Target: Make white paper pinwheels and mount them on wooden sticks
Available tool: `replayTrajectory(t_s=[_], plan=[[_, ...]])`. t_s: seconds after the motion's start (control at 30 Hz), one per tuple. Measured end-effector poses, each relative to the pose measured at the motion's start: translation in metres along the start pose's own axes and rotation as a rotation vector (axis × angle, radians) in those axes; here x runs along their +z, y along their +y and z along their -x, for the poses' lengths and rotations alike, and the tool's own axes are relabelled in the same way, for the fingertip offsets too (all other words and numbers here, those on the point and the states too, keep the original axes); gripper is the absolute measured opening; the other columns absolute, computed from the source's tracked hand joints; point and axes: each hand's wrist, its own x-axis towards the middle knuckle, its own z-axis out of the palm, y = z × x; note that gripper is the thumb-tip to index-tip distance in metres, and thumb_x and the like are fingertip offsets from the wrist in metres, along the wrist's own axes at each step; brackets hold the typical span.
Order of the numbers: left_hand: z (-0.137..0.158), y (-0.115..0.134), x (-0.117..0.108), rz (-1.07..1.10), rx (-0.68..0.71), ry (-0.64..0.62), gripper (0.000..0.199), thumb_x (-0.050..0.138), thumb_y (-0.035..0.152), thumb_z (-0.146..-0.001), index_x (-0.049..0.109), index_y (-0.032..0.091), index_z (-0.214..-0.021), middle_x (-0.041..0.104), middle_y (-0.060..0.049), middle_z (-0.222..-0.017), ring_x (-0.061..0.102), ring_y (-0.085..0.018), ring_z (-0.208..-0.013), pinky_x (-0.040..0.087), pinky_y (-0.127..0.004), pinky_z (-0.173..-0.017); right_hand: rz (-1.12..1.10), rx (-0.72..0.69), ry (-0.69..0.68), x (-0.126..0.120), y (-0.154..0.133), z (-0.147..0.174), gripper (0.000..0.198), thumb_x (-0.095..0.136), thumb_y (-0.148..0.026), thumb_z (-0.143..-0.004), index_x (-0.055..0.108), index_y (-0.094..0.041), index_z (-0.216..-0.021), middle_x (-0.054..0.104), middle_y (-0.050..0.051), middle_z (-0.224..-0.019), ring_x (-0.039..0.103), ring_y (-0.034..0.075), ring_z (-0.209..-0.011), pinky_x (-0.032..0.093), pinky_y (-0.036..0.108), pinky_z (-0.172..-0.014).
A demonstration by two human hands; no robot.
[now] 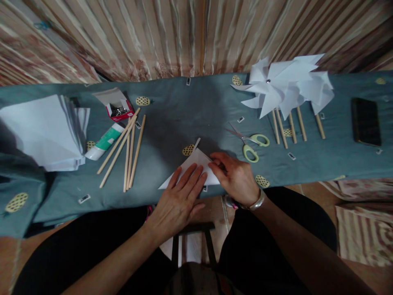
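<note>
"Paper in what shape?"
"Thin, white, folded to a triangle, with a narrow strip at the tip; on the desk cloth, left of and nearer than the scissors."
"Held how?"
"Left hand flat on top, spread; right hand curled at the slanted edge, pinching or merely touching: impossible to tell."
"Hard to make out?"
"Pinwheels, pointed and overlapping, beyond and right of the scissors, count unclear; stack of sheets, far left of the scissors, cut off."

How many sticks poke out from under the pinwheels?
5. Below the pinwheels, left to right: first stick, second stick, third stick, fourth stick, then the fifth stick, farther apart. The pinwheels could hide more.
</note>
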Motion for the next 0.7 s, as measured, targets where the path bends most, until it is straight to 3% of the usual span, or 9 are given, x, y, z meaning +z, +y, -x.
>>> replayTrajectory(t_s=[0.7], plan=[[-0.0006,-0.0016,0.0033,0.015,-0.007,-0.033,0.062,0.052,0.034,-0.097,0.031,0.008,-0.149,0.042,-0.018,-0.154,0.031,-0.031,-0.147,0.031,-0.056,-0.118,0.086,-0.001,-0.043,-0.0006,-0.0027,-0.0017,0.02,0.052,-0.024,-0.096,0.066,-0.014,-0.105,0.076,0.007,-0.082,0.072,0.021,-0.072,0.05,0.029,-0.064]])
